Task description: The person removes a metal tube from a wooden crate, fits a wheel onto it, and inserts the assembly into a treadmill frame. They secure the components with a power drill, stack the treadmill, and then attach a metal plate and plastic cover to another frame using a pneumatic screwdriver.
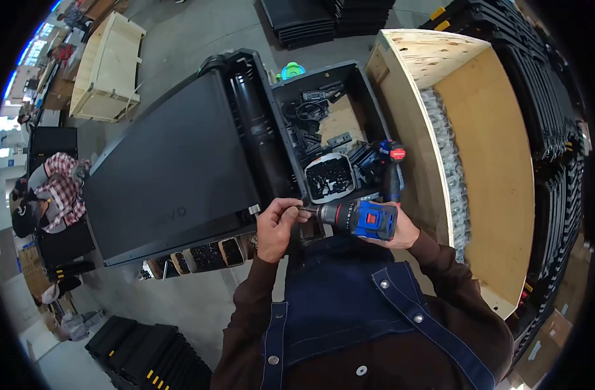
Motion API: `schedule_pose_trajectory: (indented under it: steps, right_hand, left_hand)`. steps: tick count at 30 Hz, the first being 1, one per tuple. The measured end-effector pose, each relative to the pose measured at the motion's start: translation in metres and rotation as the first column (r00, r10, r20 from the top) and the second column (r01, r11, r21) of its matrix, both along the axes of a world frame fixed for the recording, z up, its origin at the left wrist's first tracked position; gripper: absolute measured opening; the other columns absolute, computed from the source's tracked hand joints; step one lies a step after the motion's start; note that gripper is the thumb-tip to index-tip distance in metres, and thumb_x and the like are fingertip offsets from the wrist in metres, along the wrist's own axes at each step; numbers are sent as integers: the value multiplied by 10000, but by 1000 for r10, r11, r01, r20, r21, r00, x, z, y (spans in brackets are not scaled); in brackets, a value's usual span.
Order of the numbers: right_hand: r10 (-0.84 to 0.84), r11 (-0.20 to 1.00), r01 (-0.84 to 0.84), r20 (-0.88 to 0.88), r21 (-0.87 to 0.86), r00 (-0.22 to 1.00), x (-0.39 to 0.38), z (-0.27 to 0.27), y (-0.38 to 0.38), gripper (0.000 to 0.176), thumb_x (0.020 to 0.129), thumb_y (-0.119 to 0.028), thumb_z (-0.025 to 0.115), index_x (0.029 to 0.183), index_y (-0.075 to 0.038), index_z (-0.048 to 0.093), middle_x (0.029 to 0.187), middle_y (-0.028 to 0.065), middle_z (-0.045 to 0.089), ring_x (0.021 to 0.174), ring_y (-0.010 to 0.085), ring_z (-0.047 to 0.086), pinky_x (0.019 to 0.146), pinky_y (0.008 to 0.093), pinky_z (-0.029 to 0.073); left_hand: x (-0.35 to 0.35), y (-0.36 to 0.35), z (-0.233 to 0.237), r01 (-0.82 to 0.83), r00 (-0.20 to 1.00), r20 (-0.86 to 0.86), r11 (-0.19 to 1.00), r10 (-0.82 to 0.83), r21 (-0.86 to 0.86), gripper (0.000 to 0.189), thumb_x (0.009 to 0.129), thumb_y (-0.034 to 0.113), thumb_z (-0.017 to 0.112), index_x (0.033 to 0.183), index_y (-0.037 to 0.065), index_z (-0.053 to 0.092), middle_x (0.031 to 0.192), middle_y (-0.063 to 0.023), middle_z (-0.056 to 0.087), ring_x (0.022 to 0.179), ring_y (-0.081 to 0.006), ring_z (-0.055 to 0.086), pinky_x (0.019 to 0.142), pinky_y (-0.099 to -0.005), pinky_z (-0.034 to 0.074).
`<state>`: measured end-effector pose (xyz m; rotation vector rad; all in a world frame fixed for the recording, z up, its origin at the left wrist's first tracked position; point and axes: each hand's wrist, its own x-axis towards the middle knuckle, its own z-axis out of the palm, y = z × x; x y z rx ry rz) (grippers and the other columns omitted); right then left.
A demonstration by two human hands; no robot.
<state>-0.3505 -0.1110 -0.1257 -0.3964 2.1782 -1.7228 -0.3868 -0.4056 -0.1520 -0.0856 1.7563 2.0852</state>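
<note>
My right hand [405, 231] is wrapped round a blue and black cordless drill [369, 220], held level with its chuck toward the left. My left hand [275, 227] is closed in a pinch at the drill's tip, with the fingers on the thin driver bit [305, 209]. Whether a screw is also between those fingers cannot be made out. Just left of that hand lies a large black treadmill-like deck [180, 169], with a small light-coloured piece [254, 209] at its near corner. A black cylindrical part [258, 123] runs along the deck's end.
Beyond the drill stands a grey bin [359, 71] of black parts, with a white tub of screws [330, 177] and a second drill [392, 170] in it. An open plywood crate [499, 162] is on the right. Screw trays [206, 257] line the deck's near side. A person [57, 188] works at far left.
</note>
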Motion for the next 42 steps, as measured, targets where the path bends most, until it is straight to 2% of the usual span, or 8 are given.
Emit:
schedule_pose_trajectory:
  steps: [4,8,13,17,19,23,30,42]
  right_hand:
    - [-10,907,220,504,-359,864,-4,-14,23,386,832,-19,765,1183,-29,606,1024,59,722,851,137,684,802,306,569]
    - [2,876,277,578,-394,816,-16,-21,52,496,864,-41,761,1319,-37,563,1088,123,730,838,163,707,755,320,599]
    - [-83,751,450,608,-483,790,-30,-36,77,457,879,13,715,1310,-25,568,1117,137,715,821,180,699,754,316,595]
    - [-167,705,553,654,-444,738,-39,-41,98,440,899,24,678,1323,-20,567,1135,119,706,846,164,690,780,300,584]
    - [-214,684,600,672,-415,709,-39,-50,106,447,898,29,676,1328,-21,565,1136,116,702,864,162,684,787,297,582]
    - [-248,617,664,697,-422,673,-39,-54,113,473,880,28,685,1331,-42,559,1135,120,695,872,182,685,784,319,581]
    - [-305,605,697,697,-384,649,-48,-39,117,425,886,30,673,1296,-29,578,1137,117,696,874,182,686,798,339,579]
    - [-414,587,716,620,-378,666,-51,-15,106,425,881,-11,669,1294,-7,568,1125,130,687,857,200,679,819,347,559]
  left_hand:
    - [-26,39,14,26,999,-45,999,-27,-28,204,1046,163,560,1114,-26,597,913,-94,696,883,-173,701,828,-315,569]
    - [-54,77,10,57,995,-71,991,-66,-119,267,1050,222,563,1134,-30,594,882,-74,681,858,-184,696,813,-320,568]
    - [-113,124,-13,-44,843,502,904,-195,425,537,1041,478,500,1203,-25,598,893,-87,685,823,-211,689,758,-320,562]
    - [-150,173,-142,-113,917,349,965,194,-237,358,989,310,636,1184,10,642,926,-113,710,829,-222,699,730,-335,558]
    - [-164,190,-214,-25,994,-103,792,-48,-610,289,895,166,719,1137,17,666,945,-152,714,850,-300,688,769,-406,542]
    - [-180,224,-271,20,855,-160,340,-493,-940,297,817,36,685,1091,39,571,1098,-178,596,950,-435,624,862,-523,496]
    - [-196,234,-285,239,697,76,132,-713,-962,361,896,60,569,1245,106,494,1223,-211,502,998,-451,609,808,-526,517]
    - [-195,218,-294,-14,743,-219,313,-633,-950,296,891,90,534,1185,102,566,1216,-287,480,982,-483,625,807,-548,531]
